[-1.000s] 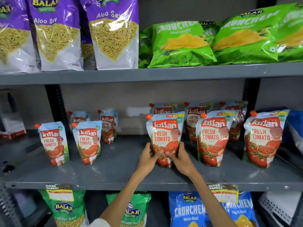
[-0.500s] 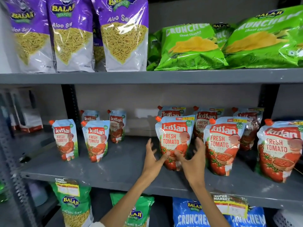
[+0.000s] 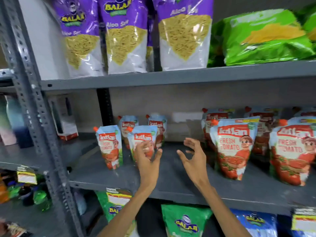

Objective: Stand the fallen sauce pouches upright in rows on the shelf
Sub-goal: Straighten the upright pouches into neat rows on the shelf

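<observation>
Red and blue tomato sauce pouches stand upright on the grey middle shelf (image 3: 171, 189). A small group stands at the left: a front pouch (image 3: 110, 147), a second front pouch (image 3: 142, 139) and two behind them (image 3: 128, 124). Larger pouches stand at the right, the nearest (image 3: 233, 147) beside another (image 3: 294, 153), with more behind. My left hand (image 3: 147, 159) hovers open just in front of the second small pouch, partly covering it. Over the bare gap between the groups is my right hand (image 3: 194, 157), open and holding nothing.
Purple Aloo Sev bags (image 3: 125, 36) and green snack bags (image 3: 266, 35) fill the upper shelf. Green (image 3: 185, 221) and blue bags sit on the shelf below. A perforated steel upright (image 3: 36, 117) stands at the left, with a small box (image 3: 65, 117) behind it.
Both hands have let go of the large front pouch and moved left, fingers spread. The view has swung left, so the small pouch group now sits near the middle.
</observation>
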Available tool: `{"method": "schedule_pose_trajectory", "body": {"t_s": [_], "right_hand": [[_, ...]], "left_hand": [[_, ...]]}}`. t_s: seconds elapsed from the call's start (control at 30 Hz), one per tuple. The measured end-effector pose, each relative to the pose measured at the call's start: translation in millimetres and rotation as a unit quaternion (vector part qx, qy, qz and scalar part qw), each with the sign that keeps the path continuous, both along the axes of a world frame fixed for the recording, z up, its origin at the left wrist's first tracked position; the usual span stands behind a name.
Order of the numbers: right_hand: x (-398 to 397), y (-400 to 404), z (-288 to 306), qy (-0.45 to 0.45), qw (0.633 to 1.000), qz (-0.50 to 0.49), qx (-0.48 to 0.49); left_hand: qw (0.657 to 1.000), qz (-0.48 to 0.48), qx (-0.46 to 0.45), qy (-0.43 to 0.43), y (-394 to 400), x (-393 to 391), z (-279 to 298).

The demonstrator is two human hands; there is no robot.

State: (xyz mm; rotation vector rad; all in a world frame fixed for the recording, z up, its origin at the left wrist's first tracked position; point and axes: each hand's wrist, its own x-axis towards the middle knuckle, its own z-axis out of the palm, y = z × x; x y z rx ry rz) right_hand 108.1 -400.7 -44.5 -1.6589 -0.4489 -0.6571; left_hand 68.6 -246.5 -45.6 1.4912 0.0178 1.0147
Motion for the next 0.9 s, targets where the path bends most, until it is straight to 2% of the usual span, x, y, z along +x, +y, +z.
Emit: {"method": "schedule_pose_trajectory", "body": {"t_s": [0.13, 0.2, 0.3, 0.37, 0.43, 0.63, 0.9], "right_hand": [[6.2, 76.9, -5.9, 0.06, 0.996, 0.061, -0.018], [11.1, 104.7, -11.7, 0.086, 0.99, 0.101, -0.038], [17.3, 132.9, -22.1, 0.138, 0.98, 0.126, -0.06], [17.0, 143.3, -26.1, 0.152, 0.979, 0.113, -0.075], [15.5, 145.0, -25.3, 0.159, 0.978, 0.102, -0.093], [5.0, 120.5, -36.6, 0.162, 0.976, 0.084, -0.115], [13.0, 114.5, -29.6, 0.176, 0.977, 0.07, -0.099]], "left_hand": [[0.999, 0.007, 0.039, 0.035, 80.5, 5.4, -13.3], [0.996, -0.05, 0.046, 0.064, 102.9, 10.9, -18.2], [0.978, -0.157, 0.0, 0.14, 121.9, 22.9, -22.9], [0.967, -0.183, 0.035, 0.176, 132.3, 30.3, -27.3], [0.96, -0.183, 0.083, 0.195, 137.7, 34.3, -28.8], [0.942, -0.209, 0.14, 0.22, 132.8, 32.4, -37.8], [0.943, -0.212, 0.147, 0.21, 115.0, 33.7, -26.4]]}}
